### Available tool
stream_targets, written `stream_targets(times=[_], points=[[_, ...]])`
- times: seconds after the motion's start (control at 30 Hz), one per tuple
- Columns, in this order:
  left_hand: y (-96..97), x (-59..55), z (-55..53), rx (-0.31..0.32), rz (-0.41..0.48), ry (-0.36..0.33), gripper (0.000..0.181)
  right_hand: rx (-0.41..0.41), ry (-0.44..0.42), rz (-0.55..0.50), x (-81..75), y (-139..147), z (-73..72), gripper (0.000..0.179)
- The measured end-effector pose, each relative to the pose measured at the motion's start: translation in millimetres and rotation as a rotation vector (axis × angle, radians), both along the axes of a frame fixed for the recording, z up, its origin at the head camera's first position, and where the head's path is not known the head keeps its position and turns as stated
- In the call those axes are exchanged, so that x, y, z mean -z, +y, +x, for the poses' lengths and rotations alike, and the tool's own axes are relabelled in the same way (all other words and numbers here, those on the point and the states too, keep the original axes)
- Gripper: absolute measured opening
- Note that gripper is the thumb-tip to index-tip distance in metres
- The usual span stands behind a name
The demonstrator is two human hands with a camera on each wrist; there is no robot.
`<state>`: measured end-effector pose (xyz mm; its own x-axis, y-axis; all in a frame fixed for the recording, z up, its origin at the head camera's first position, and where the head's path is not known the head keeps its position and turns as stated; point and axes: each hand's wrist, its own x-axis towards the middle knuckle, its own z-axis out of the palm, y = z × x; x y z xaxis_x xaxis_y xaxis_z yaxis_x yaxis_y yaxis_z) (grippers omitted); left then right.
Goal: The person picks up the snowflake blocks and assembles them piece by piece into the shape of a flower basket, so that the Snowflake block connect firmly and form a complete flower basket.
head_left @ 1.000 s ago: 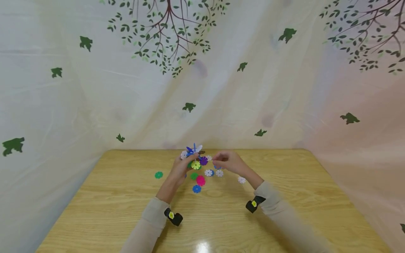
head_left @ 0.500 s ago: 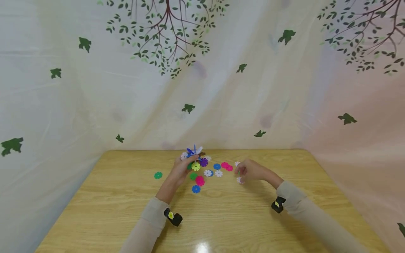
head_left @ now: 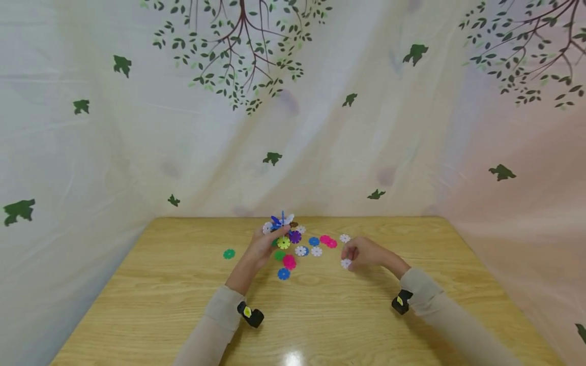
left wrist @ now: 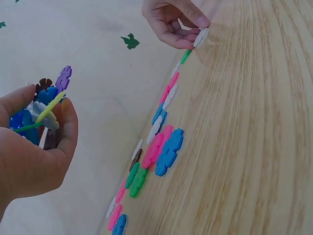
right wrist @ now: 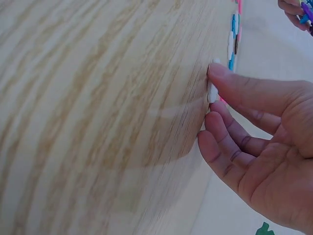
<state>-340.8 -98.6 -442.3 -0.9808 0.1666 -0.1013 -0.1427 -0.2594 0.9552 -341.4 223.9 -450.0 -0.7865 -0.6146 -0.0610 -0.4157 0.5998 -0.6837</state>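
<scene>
Head view: I see the left hand [head_left: 263, 245] holding a bright bunch of flower pieces [head_left: 284, 222] up over the counter [head_left: 302, 315]. The right hand [head_left: 364, 252] pinches a white flower piece [head_left: 345, 264] low by the counter, near another white one [head_left: 345, 238]. Two pink pieces [head_left: 328, 241] lie between the hands.

Taking in a wood-grain tabletop [head_left: 320, 320], spread across the lower frame. Spotting a lone green disc [head_left: 229, 253] lower left of centre, then a bright pink disc [head_left: 289, 262] near bottom middle, a blue disc [head_left: 284, 274] just under it! Over rightward, two bunched pink discs [head_left: 328, 241], then a white notched disc [head_left: 345, 238].
</scene>
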Motion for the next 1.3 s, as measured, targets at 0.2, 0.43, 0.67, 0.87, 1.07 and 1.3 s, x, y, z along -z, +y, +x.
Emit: stream_targets(times=[0.2, 0.43, 0.67, 0.87, 1.07, 1.3], points=[[-1.4, 1.8, 1.1, 0.019, -0.035, 0.018, 0.017, 0.019, -0.015, -0.055, 4.8, -4.5, -1.9, 0.020], [-0.1, 1.1, 1.2, 0.006, -0.072, 0.007, 0.024, 0.089, -0.002, -0.178, -1.0, -27.8, -4.7, 0.009], [-0.2, 0.1, 2.9, 0.000, -0.073, 0.001, 0.033, 0.179, 0.015, -0.375, -30.6, -62.9, -2.7, 0.024], [0.6, 1.0, 2.9, 0.008, -0.049, 0.019, 0.038, 0.256, 0.070, -0.525, -48.7, -92.3, -0.1, 0.026], [1.2, 2.6, 4.2, -0.023, -0.046, 0.029, 0.037, 0.338, 0.114, -0.658, -48.2, -115.0, 2.8, 0.022], [0.9, 4.1, 2.9, -0.060, -0.042, 0.020, 0.032, 0.413, 0.188, -0.705, -46.7, -128.3, 8.0, 0.017]])
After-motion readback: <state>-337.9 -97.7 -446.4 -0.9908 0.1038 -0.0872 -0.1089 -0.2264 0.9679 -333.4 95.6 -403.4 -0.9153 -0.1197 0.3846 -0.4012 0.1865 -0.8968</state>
